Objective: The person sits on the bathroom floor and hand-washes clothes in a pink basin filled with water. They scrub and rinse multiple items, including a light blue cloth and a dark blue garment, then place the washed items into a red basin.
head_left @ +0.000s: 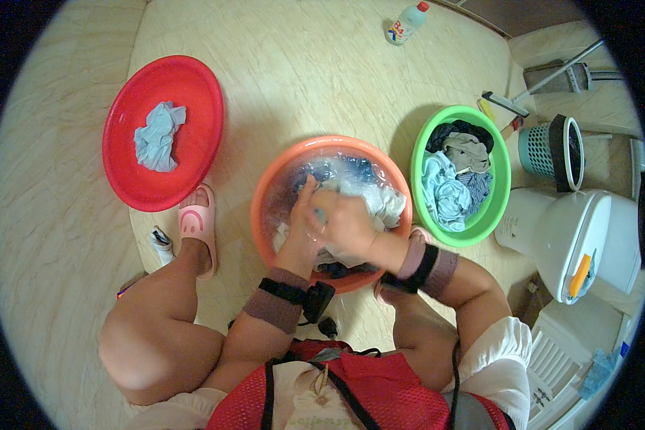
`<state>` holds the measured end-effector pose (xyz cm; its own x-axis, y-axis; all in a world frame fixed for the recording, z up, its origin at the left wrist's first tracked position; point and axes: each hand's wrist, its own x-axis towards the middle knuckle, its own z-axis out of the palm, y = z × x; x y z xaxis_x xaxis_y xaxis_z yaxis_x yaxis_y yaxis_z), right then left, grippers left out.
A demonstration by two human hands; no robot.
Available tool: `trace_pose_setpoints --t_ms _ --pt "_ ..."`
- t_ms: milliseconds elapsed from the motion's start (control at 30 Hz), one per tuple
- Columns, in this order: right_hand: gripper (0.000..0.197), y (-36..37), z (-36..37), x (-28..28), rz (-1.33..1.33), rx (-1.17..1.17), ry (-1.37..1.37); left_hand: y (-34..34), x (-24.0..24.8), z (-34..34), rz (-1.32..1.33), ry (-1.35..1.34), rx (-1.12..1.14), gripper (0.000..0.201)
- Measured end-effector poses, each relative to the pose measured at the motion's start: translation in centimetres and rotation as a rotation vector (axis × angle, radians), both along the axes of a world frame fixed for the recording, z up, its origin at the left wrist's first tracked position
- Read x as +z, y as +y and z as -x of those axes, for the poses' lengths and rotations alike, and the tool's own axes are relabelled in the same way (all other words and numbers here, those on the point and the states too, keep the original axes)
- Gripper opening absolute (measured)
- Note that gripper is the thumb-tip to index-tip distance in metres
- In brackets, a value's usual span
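Note:
Both my hands are together over an orange basin point(263, 236) of soapy water and wet clothes. My left hand point(302, 226) has one digit pointing up; its other fingers are mostly hidden behind the right. My right hand point(345, 221), blurred by motion, is curled against the left palm. A small bluish-teal spot shows between them, too small to name. White wet cloth point(385, 204) lies just beyond and beside my hands. Dark blue cloth point(355, 168) sits among suds at the basin's far side.
A red basin point(206, 136) with a pale blue cloth point(159, 137) stands left. Right is a green basin point(420, 211) of clothes. Beyond stand a bottle point(407, 25), a squeegee point(505, 104), a bin point(537, 152) and a toilet point(577, 236). Pink slippers point(196, 222) are on my feet.

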<state>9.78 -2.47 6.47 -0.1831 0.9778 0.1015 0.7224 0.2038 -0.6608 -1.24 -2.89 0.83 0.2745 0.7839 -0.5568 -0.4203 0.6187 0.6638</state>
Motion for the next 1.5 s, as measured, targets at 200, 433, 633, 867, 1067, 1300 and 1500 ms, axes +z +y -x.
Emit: trace_pose_setpoints --t_ms 200,433,633,867,1067,1300,1500 --pt "0.031 2.9 -6.7 -5.9 0.235 -0.285 -0.276 2.8 -2.0 -1.5 0.311 -0.264 0.284 0.049" --pt "0.040 1.4 -6.0 -9.0 0.413 0.117 -0.707 1.6 -3.2 -0.6 0.012 -0.028 0.141 0.045" --pt "0.032 4.7 -5.6 -8.9 0.526 -0.116 -0.331 2.2 -4.0 -1.2 0.152 0.111 0.251 0.038" --pt "0.026 -1.2 0.3 0.7 0.240 0.085 0.085 2.2 0.5 0.4 0.143 -0.481 0.155 0.035" --pt "0.024 1.7 -0.1 0.2 -0.022 0.133 -0.059 1.4 -1.1 -1.4 -0.123 -0.199 0.133 0.035" --pt "0.020 0.5 0.5 1.5 0.002 0.036 0.017 0.3 0.0 -0.6 0.120 -0.260 0.150 0.035" --pt "0.023 2.2 -2.6 -1.9 0.079 -0.086 -0.155 1.5 -3.1 -1.1 0.199 -0.201 0.141 0.034"
